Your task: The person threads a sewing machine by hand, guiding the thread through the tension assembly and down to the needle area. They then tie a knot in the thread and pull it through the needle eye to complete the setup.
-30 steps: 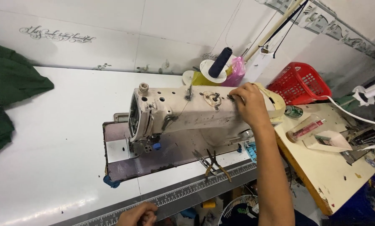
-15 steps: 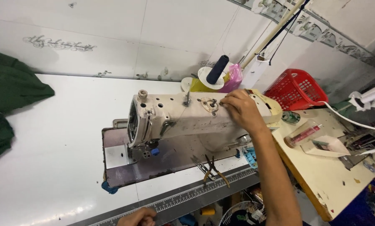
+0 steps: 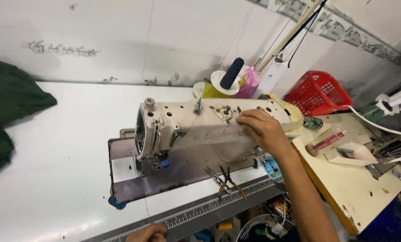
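Note:
A cream industrial sewing machine (image 3: pixel 196 123) lies across a white table (image 3: pixel 66 148). My right hand (image 3: pixel 263 130) rests on top of the machine's arm, fingers beside the round thread-tension part (image 3: pixel 221 111). My left hand (image 3: pixel 147 233) shows only its knuckles at the bottom edge, fingers curled at the table's front edge; I cannot see what it grips. Pliers (image 3: pixel 229 179) lie on the machine bed in front of the arm. A dark thread spool (image 3: pixel 231 73) stands behind the machine.
Green cloth (image 3: pixel 8 103) lies at the left. A red basket (image 3: pixel 318 92) stands at the back right. A yellow side table (image 3: pixel 357 179) holds a clear box and small parts. A ruler strip (image 3: pixel 209 208) runs along the table front.
My right hand has slid left along the machine's top, from near its right end toward the tension part. The view has shifted, so the machine sits lower in the frame. The left hand stays low.

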